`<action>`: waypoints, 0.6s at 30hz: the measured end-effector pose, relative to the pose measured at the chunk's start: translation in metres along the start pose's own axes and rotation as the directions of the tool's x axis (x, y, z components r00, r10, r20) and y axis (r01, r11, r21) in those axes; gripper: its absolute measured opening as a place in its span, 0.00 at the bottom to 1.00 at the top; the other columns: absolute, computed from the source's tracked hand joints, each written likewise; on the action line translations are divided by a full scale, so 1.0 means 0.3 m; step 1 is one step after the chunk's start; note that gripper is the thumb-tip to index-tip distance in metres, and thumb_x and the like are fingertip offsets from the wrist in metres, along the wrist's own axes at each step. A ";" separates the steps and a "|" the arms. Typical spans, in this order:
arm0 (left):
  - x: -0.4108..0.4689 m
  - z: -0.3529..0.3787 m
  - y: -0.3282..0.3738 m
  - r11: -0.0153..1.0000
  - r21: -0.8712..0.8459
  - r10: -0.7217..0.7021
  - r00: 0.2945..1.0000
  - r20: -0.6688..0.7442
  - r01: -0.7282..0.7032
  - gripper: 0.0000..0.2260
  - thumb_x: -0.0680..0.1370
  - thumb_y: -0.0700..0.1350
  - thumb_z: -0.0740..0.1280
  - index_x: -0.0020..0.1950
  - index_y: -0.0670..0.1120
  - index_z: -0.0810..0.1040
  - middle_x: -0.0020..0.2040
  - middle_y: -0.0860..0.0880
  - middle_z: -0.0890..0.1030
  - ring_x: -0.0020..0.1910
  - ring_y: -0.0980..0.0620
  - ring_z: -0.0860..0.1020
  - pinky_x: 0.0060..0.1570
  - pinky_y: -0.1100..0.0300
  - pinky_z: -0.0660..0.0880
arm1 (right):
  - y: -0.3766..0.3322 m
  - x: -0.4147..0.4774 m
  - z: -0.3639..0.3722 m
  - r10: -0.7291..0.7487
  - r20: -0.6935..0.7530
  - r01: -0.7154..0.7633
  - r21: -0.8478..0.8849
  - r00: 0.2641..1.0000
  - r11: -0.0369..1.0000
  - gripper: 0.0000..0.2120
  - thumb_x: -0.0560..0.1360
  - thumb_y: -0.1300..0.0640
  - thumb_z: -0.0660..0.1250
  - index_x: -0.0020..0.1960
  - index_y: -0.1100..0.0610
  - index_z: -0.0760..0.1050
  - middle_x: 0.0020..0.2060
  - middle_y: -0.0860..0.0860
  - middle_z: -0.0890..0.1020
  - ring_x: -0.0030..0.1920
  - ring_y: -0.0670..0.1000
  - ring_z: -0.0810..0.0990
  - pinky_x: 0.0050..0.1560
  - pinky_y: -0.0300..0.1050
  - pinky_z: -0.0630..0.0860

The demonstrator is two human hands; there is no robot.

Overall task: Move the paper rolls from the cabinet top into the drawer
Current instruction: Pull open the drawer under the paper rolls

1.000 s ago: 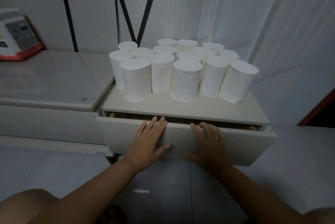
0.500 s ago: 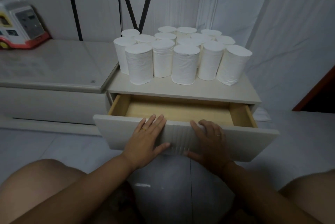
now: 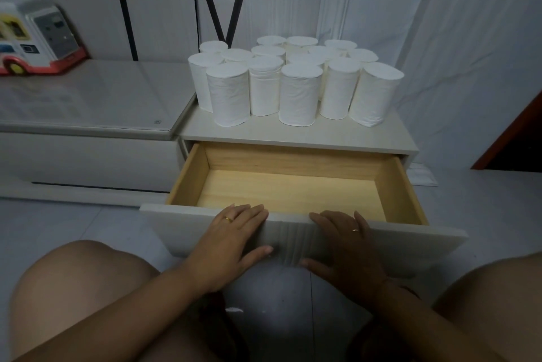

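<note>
Several white paper rolls [image 3: 298, 95] stand upright in a tight cluster on the pale cabinet top [image 3: 264, 133]. Below them the drawer [image 3: 293, 188] is pulled far out, showing a bare light-wood bottom with nothing inside. My left hand [image 3: 231, 241] and my right hand [image 3: 346, 247] both grip the top edge of the white ribbed drawer front [image 3: 410, 244], fingers over the rim and thumbs on the outer face. Each hand wears a ring.
A longer low cabinet [image 3: 88, 103] adjoins on the left, carrying a toy bus [image 3: 35, 36] at its far end. White curtains hang behind and to the right. My bare knees frame the lower corners above a pale tiled floor [image 3: 58, 224].
The drawer has slid from nearly closed to wide open toward me, with both hands staying on its front. The view has backed away and my knees have come into frame.
</note>
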State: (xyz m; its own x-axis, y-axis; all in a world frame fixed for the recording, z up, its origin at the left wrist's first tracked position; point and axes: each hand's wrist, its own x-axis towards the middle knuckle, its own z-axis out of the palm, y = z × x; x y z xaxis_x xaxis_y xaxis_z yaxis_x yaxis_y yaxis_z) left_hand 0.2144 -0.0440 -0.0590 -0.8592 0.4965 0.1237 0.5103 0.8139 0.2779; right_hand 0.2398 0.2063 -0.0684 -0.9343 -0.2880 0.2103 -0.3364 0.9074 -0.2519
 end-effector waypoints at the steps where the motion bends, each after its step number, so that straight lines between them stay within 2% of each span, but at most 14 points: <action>1: -0.008 -0.001 0.003 1.000 -0.003 0.003 1.000 -0.003 -0.003 0.33 0.74 0.70 0.47 0.75 0.55 0.57 0.75 0.56 0.61 0.73 0.56 0.56 0.69 0.65 0.41 | -0.005 -0.008 -0.001 0.001 0.012 -0.001 -0.003 1.000 1.000 0.37 0.67 0.33 0.64 0.70 0.51 0.64 0.66 0.50 0.71 0.68 0.51 0.67 0.73 0.54 0.46; 4: -0.030 -0.001 0.014 1.000 -0.002 0.011 1.000 0.002 -0.011 0.33 0.75 0.69 0.47 0.76 0.54 0.57 0.75 0.56 0.61 0.73 0.55 0.57 0.69 0.64 0.42 | -0.015 -0.034 -0.003 0.010 0.035 -0.009 -0.011 0.999 1.000 0.37 0.68 0.33 0.63 0.71 0.50 0.62 0.68 0.49 0.69 0.69 0.50 0.65 0.73 0.52 0.43; 11: -0.080 -0.007 0.036 1.000 -0.029 -0.003 1.000 -0.008 0.003 0.31 0.75 0.69 0.48 0.74 0.55 0.61 0.73 0.57 0.65 0.70 0.58 0.59 0.69 0.63 0.49 | -0.040 -0.085 -0.007 0.024 0.061 -0.025 0.015 0.998 1.000 0.37 0.66 0.32 0.62 0.69 0.50 0.65 0.65 0.49 0.71 0.66 0.52 0.68 0.72 0.53 0.47; 15: -0.101 -0.008 0.049 1.000 -0.023 -0.002 1.000 -0.012 0.002 0.29 0.76 0.68 0.48 0.73 0.56 0.63 0.71 0.59 0.66 0.68 0.59 0.60 0.69 0.62 0.53 | -0.052 -0.111 0.000 0.018 0.017 -0.018 0.038 1.000 0.999 0.37 0.64 0.33 0.64 0.66 0.53 0.70 0.61 0.52 0.75 0.62 0.55 0.73 0.69 0.58 0.55; 18: -0.113 -0.007 0.062 0.999 -0.039 -0.006 0.999 -0.035 0.005 0.28 0.77 0.67 0.50 0.72 0.55 0.65 0.69 0.59 0.69 0.67 0.59 0.63 0.68 0.61 0.56 | -0.063 -0.127 0.000 0.009 -0.016 -0.009 0.008 1.000 1.000 0.37 0.64 0.32 0.62 0.65 0.54 0.71 0.59 0.52 0.77 0.59 0.56 0.76 0.66 0.61 0.60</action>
State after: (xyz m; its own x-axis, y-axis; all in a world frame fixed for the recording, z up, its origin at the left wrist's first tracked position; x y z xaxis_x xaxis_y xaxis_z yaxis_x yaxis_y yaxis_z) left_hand 0.2530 -0.0465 -0.0560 -0.8631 0.4804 0.1556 0.5043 0.8040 0.3150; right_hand 0.2818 0.2002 -0.0716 -0.9353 -0.2750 0.2228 -0.3290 0.9075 -0.2612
